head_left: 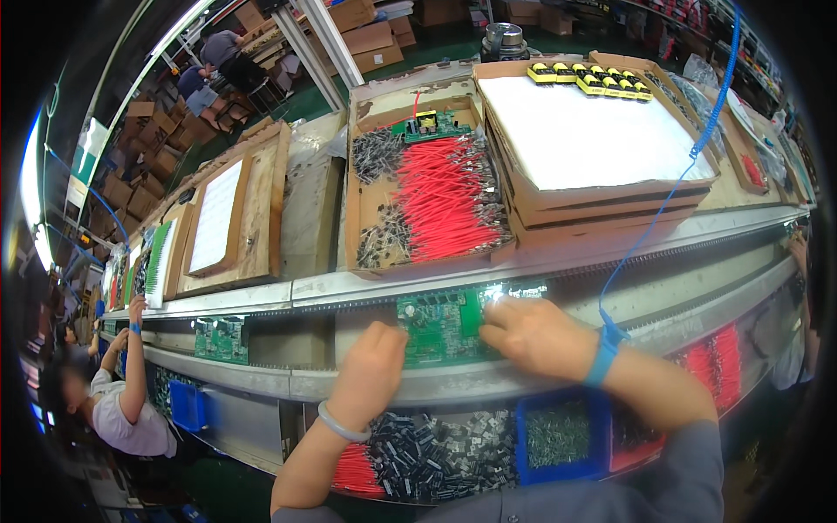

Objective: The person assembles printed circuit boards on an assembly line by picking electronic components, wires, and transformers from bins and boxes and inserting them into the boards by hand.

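Note:
A green circuit board [432,336] set with small components lies on the rail line in front of me. My left hand [370,362], with a pale bangle on its wrist, is closed at the board's left edge, its fingertips partly hidden. Over the board's right part my right hand [539,338] is bent down with its fingers pressed together; whatever they hold is hidden. A blue wrist strap [603,356] on the right wrist joins a blue coiled cord [711,122]. Farther left on the line sits another green board [221,340].
Beyond the line stands a cardboard tray [352,231] of red-sleeved leads [445,200] and loose metal parts. Stacked boxes [602,213] carry yellow-black transformers [602,83]. Nearest me are black capacitors [418,458] and a blue bin [521,440]. At left, a co-worker [131,418] reaches toward the line.

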`<move>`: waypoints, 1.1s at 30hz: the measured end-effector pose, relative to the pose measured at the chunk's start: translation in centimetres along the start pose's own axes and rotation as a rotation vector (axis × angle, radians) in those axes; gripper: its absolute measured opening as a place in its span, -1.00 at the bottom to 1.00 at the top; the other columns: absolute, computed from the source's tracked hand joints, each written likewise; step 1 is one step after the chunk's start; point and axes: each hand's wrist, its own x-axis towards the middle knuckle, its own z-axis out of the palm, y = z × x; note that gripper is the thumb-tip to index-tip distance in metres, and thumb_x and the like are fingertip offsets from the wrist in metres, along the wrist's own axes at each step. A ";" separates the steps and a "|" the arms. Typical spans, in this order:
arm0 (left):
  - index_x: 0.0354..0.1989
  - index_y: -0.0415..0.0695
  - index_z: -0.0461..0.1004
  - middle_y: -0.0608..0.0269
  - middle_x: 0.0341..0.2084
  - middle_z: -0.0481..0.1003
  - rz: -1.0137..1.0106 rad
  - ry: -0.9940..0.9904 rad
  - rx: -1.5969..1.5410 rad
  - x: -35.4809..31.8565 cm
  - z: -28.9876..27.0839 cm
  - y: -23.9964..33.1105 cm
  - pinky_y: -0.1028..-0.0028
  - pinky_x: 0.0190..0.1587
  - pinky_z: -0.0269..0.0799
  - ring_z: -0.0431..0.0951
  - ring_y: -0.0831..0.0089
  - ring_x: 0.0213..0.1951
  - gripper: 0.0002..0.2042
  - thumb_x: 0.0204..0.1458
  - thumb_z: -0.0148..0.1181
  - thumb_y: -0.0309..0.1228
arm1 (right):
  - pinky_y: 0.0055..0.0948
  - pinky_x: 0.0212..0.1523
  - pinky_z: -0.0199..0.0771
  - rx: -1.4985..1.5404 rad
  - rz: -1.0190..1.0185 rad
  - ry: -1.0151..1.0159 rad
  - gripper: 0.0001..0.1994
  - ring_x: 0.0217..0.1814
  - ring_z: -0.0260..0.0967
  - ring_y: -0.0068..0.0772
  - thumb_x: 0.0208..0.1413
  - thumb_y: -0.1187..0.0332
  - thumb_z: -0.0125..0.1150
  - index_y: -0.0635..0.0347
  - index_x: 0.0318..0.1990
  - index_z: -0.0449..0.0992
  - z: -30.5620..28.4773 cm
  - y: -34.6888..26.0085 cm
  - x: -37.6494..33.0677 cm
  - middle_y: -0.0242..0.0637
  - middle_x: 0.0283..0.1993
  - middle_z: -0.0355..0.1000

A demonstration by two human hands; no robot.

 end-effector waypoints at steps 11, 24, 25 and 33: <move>-0.20 -0.24 0.50 -0.03 -0.32 0.42 0.052 -0.100 0.187 0.1 -0.6 0.5 0.13 -0.25 0.49 0.52 -0.07 -0.30 -0.83 0.03 0.10 -0.64 | -0.25 -0.17 0.59 -0.002 0.012 -0.017 -0.91 -0.11 0.47 -0.17 -0.04 0.44 0.17 0.22 -0.35 0.51 -0.2 -0.2 0.1 -0.20 -0.24 0.38; -0.33 -0.23 0.52 -0.03 -0.37 0.45 -0.048 -0.088 0.114 1.1 -0.4 1.2 0.12 -0.29 0.50 0.53 -0.07 -0.35 -0.95 0.03 0.19 -0.56 | -0.21 -0.17 0.59 0.034 0.033 -0.029 -0.87 -0.10 0.47 -0.12 -0.03 0.44 0.19 0.22 -0.29 0.48 -0.3 -0.2 0.1 -0.18 -0.21 0.38; -0.32 -0.23 0.51 -0.03 -0.37 0.46 -0.052 -0.105 0.152 1.1 -0.4 1.5 0.13 -0.29 0.51 0.54 -0.05 -0.34 -0.94 0.03 0.17 -0.57 | -0.24 -0.17 0.60 0.028 0.023 0.005 -0.92 -0.12 0.49 -0.15 -0.02 0.45 0.16 0.21 -0.34 0.49 -0.3 -0.2 0.1 -0.20 -0.25 0.39; -0.01 -0.31 0.46 -0.05 -0.29 0.48 0.023 -0.195 0.340 -1.1 -0.5 2.6 0.17 -0.24 0.58 0.58 0.00 -0.27 -0.71 0.05 0.07 -0.62 | -0.20 -0.21 0.60 0.059 0.036 -0.018 -0.83 -0.14 0.49 -0.07 0.01 0.46 0.14 0.25 -0.20 0.45 -0.3 0.0 0.3 -0.14 -0.22 0.39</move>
